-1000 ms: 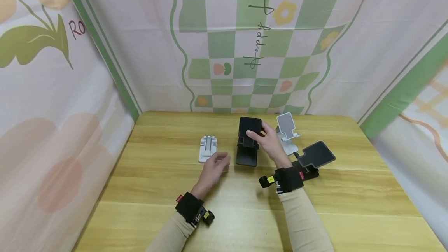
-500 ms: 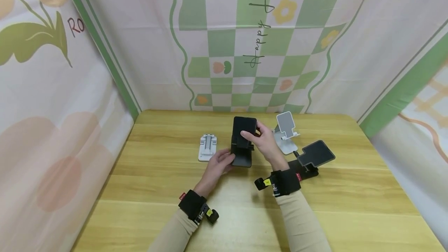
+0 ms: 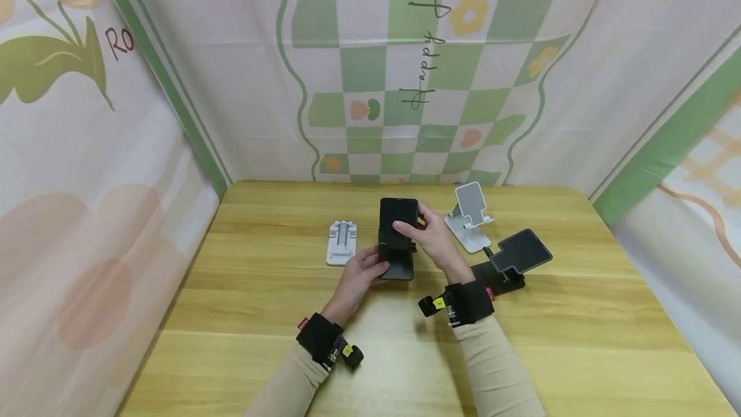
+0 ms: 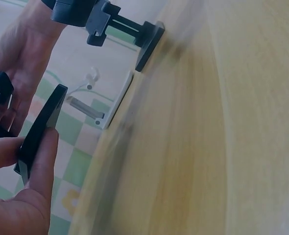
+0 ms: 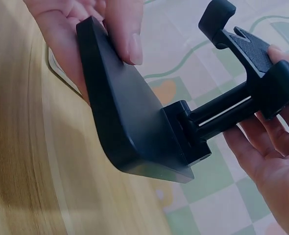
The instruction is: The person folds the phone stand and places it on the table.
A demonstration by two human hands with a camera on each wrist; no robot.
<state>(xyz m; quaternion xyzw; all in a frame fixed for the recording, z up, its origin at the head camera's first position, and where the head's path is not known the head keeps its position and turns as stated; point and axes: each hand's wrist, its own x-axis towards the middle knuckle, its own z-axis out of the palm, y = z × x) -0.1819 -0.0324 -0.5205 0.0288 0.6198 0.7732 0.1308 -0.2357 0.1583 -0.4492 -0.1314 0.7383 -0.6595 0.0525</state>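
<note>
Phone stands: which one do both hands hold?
The middle black stand: the left hand pinches its base, the right hand its upper plate. The other black stand, left white stand and right white stand rest on the table.

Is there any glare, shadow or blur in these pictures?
Head: pale glare on the table between the beige sleeves, faint shadow beside the right one; left wrist: soft-edged shadow streaks on the table; right wrist: the patterned cloth looks softer than the held black stand.
</note>
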